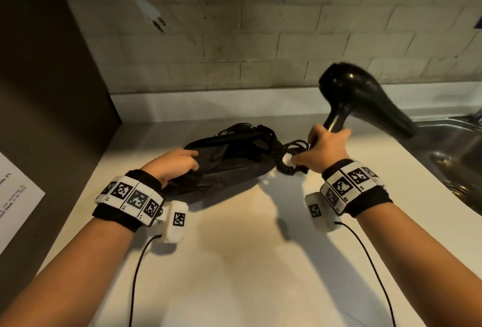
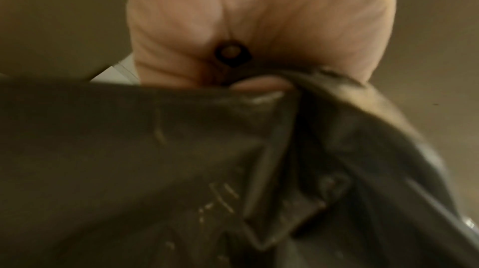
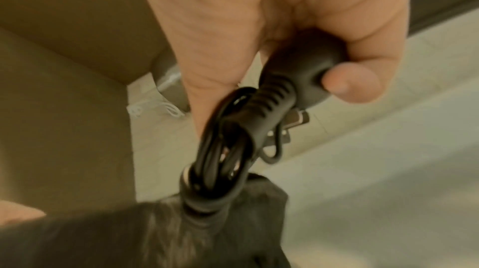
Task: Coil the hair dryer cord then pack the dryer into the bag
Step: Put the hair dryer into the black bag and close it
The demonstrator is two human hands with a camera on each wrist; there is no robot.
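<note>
A black hair dryer (image 1: 362, 99) is held up above the counter, nozzle pointing right. My right hand (image 1: 323, 148) grips its handle (image 3: 303, 71) at the bottom end. The black cord (image 1: 289, 155) hangs below that hand in bundled loops (image 3: 223, 161) and touches the bag. A black fabric bag (image 1: 229, 162) lies on the white counter (image 1: 247, 261), its mouth facing left. My left hand (image 1: 177, 165) pinches the bag's edge (image 2: 298, 81), fingers curled into the fabric. The cord's plug is not clearly seen.
A steel sink (image 1: 456, 154) sits at the right edge of the counter. A white cord with a plug (image 1: 154, 17) hangs on the tiled wall at the back. A dark panel (image 1: 47, 91) with a paper sheet (image 1: 15, 196) stands at the left.
</note>
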